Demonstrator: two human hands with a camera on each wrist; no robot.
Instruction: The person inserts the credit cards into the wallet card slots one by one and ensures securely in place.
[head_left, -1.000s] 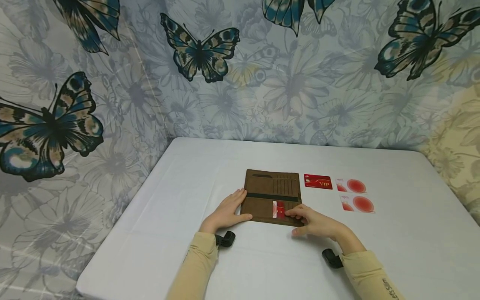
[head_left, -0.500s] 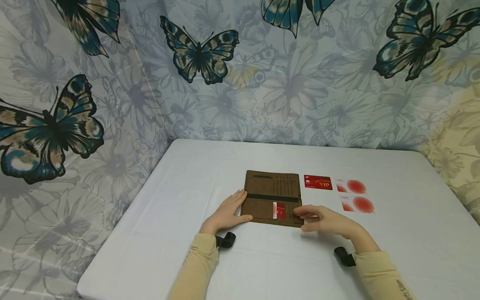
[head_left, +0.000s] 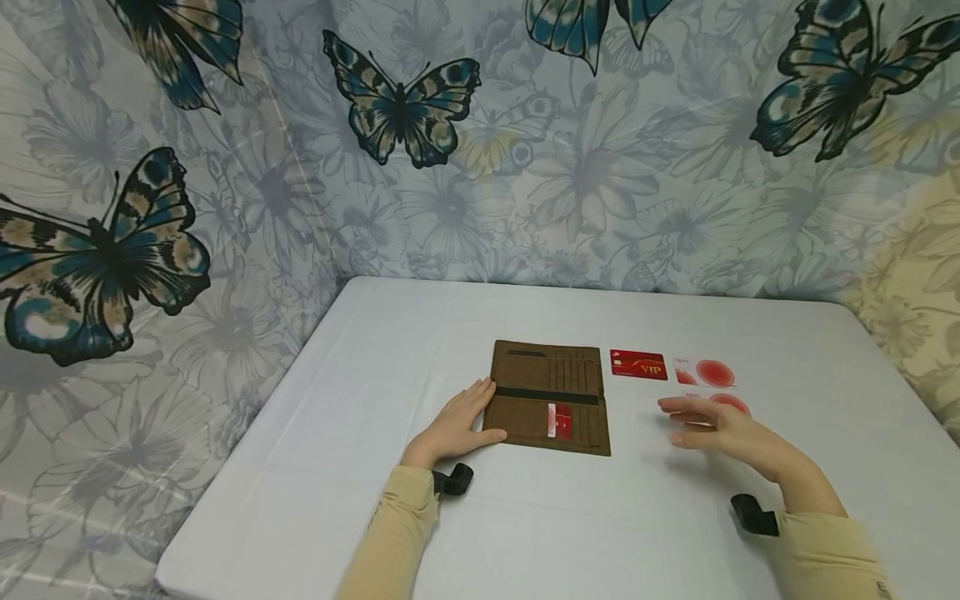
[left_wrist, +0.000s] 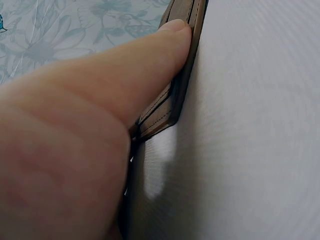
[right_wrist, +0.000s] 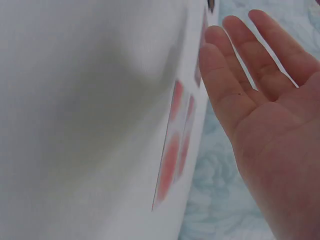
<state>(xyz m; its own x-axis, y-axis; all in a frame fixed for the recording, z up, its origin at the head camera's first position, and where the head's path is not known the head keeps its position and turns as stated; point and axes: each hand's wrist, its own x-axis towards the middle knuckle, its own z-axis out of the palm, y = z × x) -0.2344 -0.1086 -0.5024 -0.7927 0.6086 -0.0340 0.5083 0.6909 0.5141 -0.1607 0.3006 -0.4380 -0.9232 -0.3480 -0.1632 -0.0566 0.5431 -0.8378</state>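
Observation:
An unfolded brown wallet [head_left: 551, 367] lies flat on the table, a red and white card [head_left: 560, 422] tucked in a slot of its near half. My left hand [head_left: 455, 422] rests on the wallet's left edge, and its thumb presses the near corner in the left wrist view. To the right, my right hand [head_left: 723, 433] hovers over the table with loose, spread fingers and holds nothing. Beneath its fingertips lies a white card with a red circle [right_wrist: 169, 150], partly hidden in the head view. Behind it is a similar card [head_left: 707, 372], and a red VIP card [head_left: 638, 365] lies beside the wallet.
A white cloth covers the table [head_left: 300, 500], whose rounded far edge meets a floral backdrop [head_left: 585, 183] with large butterflies. Black wrist cameras sit at both cuffs, the right one [head_left: 754, 515] low over the table.
My right hand has let go of the card in the wallet's slot and moved right, to above the nearer white card. The left hand stays on the wallet.

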